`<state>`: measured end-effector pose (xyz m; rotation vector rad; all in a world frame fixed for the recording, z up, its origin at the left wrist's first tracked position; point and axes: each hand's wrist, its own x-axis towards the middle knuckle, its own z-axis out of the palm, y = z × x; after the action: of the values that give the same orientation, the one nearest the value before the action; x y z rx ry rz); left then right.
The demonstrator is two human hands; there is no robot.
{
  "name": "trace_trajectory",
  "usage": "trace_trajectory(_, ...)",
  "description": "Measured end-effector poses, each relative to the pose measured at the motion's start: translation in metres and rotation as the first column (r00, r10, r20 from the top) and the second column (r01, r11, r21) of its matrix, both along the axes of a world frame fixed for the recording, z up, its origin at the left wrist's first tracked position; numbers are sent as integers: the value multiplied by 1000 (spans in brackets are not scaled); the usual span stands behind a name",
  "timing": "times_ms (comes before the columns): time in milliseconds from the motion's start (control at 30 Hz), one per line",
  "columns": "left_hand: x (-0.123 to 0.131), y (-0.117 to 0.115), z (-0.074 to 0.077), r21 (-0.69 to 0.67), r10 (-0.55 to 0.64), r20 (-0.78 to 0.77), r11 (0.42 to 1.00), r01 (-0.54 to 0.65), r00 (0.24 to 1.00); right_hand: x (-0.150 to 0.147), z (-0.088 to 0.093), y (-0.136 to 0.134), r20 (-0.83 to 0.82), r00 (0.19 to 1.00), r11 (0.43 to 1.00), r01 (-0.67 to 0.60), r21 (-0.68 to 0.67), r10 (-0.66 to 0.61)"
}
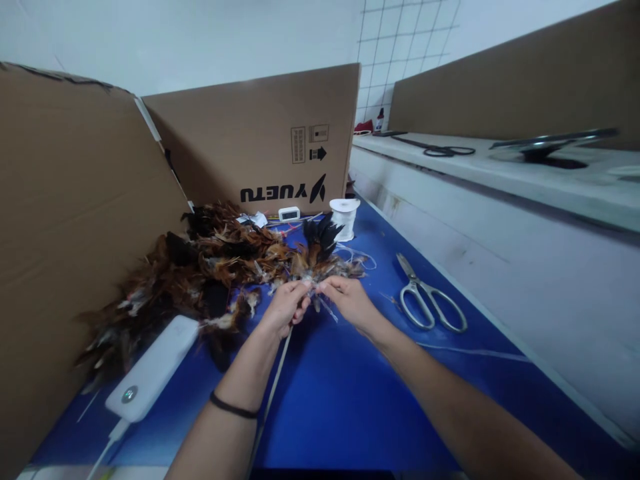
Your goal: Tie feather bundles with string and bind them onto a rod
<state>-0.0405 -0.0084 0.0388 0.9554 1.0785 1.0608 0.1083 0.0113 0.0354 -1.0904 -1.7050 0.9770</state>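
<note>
Bunch in hand, partway along by my read: dark and brown feathers are gathered into a feather bunch [320,250] just past my fingertips, above the middle of the blue worktop [350,413]. My left hand [286,308] has thumb and forefinger pinching its pale base, other fingers curled under. My right hand [347,300] meets it there, thumb and forefinger pressed together on the same base; can't tell whether they also grip a strand. A loose clear end [329,311] hangs just below, so the base looks unfinished to me. A thin pale stem [279,367] runs down from under my left hand toward me; can't tell if it joins the bunch. What's left: plenty. A big feather pile [215,250] lies on the left against the cardboard [250,133], not in the bunch. White spool [344,220] stands upright behind the bunch, looped line [367,257] beside it. Scissors [418,283] lie to the right, untouched, handles toward me, another clear strand [473,351] lying nearer me. Any trimming would be undone, I judge. Power bank [155,370] sits front left, cable plugged in, out of the work.
</note>
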Motion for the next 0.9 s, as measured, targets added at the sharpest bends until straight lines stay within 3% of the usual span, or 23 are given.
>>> trace_trajectory(300, 3, -1, -2, 10, 21, -81, 1000, -21, 996, 4, -4, -2, 61, 998, 996, -22, 83, 17)
trace_trajectory(733, 2, -3, 1, 16, -12, -63, 1000, 13, 998, 3, -2, -3, -45, 997, 998, 63, -21, -64)
trace_trajectory(900, 1, 0, -4, 17, -16, -83, 1000, 17, 996, 4, -6, -1, 45, 998, 996, 50, 71, -54)
